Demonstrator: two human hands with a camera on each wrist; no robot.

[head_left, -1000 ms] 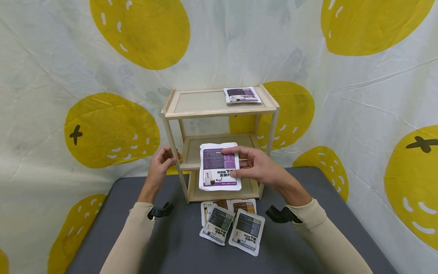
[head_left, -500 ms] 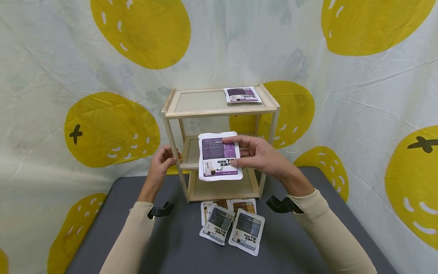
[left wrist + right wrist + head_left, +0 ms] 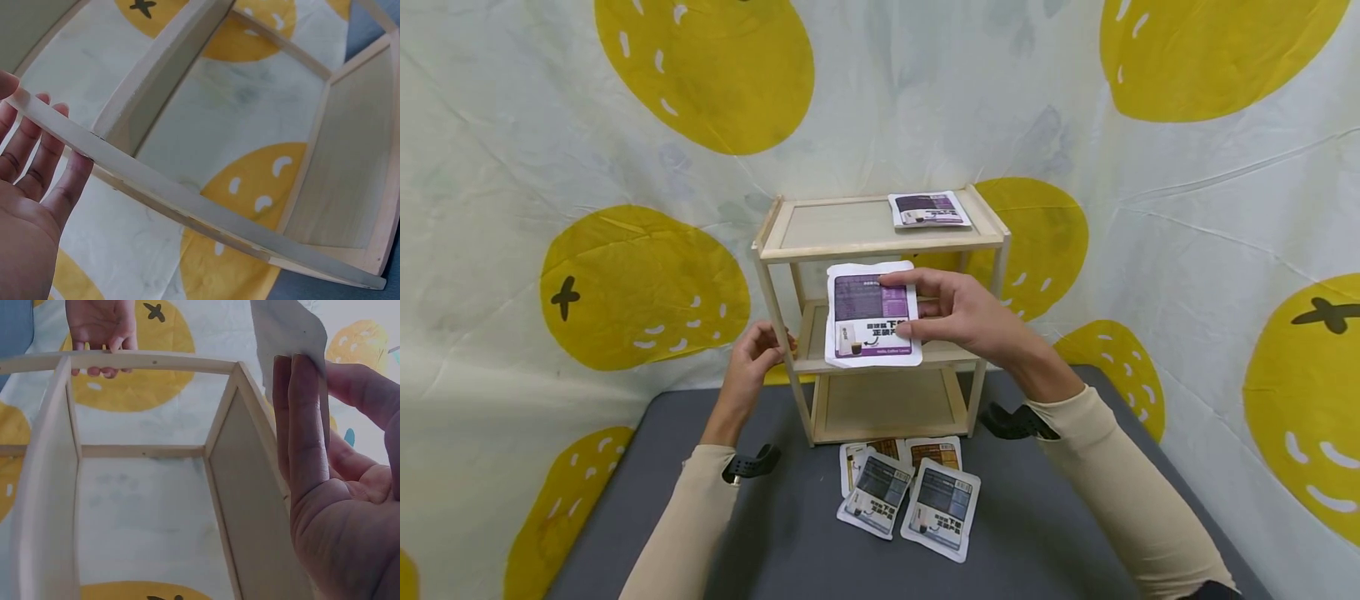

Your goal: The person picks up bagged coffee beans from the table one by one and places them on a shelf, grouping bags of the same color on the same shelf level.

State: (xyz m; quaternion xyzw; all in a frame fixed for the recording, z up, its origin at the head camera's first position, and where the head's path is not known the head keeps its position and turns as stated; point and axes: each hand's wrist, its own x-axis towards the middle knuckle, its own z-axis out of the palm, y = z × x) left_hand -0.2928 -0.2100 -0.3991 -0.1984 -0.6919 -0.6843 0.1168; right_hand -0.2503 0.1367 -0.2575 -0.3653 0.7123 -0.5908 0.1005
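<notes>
Pinched between thumb and straightened fingers, the purple-labelled sachet (image 3: 872, 314) sits in the right hand (image 3: 964, 318), held by its right edge with its printed face toward the head camera. It hangs in the air in front of the wooden shelf rack (image 3: 880, 242), level with the gap between the top and middle shelves. In the right wrist view the fingers (image 3: 302, 419) lie flat along the white back of the packet (image 3: 289, 330), thumb on the other side.

The left hand (image 3: 752, 360) holds the rack's front left post (image 3: 775, 321) at the middle shelf, fingers curled round the wood (image 3: 100, 147).

A second purple sachet (image 3: 928, 209) lies on the top shelf at its right end. Four more sachets (image 3: 910, 492) lie overlapping on the grey tabletop (image 3: 760, 533) just in front of the rack.
</notes>
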